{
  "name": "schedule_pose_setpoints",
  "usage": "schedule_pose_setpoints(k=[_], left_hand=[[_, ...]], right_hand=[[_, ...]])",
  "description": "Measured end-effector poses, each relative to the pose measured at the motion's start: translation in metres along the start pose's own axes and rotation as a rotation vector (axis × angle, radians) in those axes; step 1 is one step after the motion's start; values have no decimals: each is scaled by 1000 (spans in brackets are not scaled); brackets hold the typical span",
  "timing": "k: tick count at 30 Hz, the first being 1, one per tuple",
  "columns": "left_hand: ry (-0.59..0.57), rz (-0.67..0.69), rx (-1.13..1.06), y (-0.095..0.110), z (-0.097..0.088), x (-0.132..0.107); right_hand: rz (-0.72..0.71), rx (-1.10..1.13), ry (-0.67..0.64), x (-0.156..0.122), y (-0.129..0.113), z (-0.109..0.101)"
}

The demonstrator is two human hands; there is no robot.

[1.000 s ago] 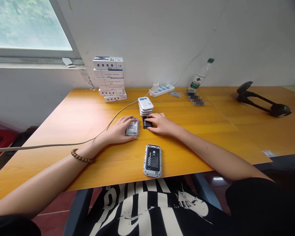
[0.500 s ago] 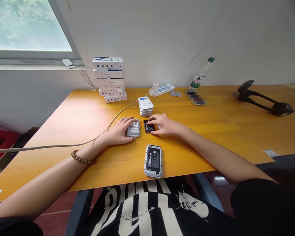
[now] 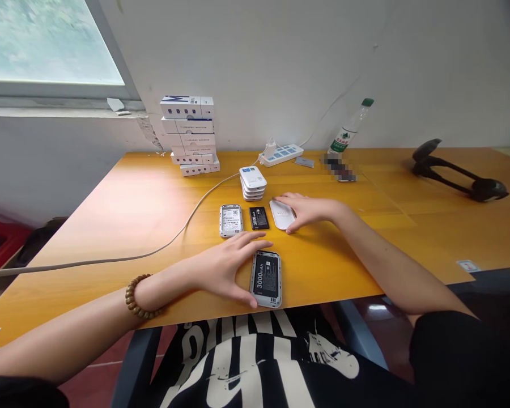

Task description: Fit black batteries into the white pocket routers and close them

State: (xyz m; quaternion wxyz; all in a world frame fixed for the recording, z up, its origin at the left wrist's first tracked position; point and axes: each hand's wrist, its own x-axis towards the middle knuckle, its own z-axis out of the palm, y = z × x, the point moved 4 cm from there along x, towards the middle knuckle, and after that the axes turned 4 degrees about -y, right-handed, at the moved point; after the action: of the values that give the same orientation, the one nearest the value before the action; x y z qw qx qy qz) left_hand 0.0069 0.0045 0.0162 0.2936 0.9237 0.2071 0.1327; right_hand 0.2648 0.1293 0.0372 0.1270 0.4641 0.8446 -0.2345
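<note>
My left hand (image 3: pixel 226 266) is open, thumb and fingers spread at the left side of a white device with its back off (image 3: pixel 267 279). A black battery marked 3000mAh fills that device's middle. My right hand (image 3: pixel 308 209) spans a white back cover (image 3: pixel 281 215) lying on the table, fingers at its far edge and thumb at its near edge. Between the hands and farther back lie a loose black battery (image 3: pixel 259 218) and a second opened device (image 3: pixel 231 220), its inner label showing and no battery in it.
Behind stand a stack of white devices (image 3: pixel 253 181) and a pile of white boxes (image 3: pixel 191 133). A power strip (image 3: pixel 281 155), a water bottle (image 3: pixel 348 127) and a black stand (image 3: pixel 454 170) are farther off. A cable (image 3: pixel 153 252) crosses the table's left side.
My left hand has left the opened device and come nearer, beside the device with the battery. My right hand has let go of the loose battery and moved right to the white cover.
</note>
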Motion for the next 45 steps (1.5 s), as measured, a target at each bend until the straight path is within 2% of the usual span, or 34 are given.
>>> schedule_pose_setpoints(k=[4,12,19,27,37,39,42,45], left_hand=[[-15,-10,-11,4,13,4],[19,18,-9,3,12,6],[93,-116,12,-5,15,5],[101,-143,-1,-7,22,7],[105,-183,-47,-11,19,7],[116,-191,-80,-15,20,7],[150,-190,-144,-21,24,7],[192,-163,-173,-26,27,7]], right_hand=[[14,6,-22,-1,0,0],[12,-16,-67,-1,5,-1],[24,26,-68,-6,-7,-1],[23,-9,-68,-14,-24,6],[-2,31,-63,-17,-21,6],[-37,34,-1,-22,-27,2],[-177,81,109,-31,-47,-3],[-346,149,21,-35,-73,7]])
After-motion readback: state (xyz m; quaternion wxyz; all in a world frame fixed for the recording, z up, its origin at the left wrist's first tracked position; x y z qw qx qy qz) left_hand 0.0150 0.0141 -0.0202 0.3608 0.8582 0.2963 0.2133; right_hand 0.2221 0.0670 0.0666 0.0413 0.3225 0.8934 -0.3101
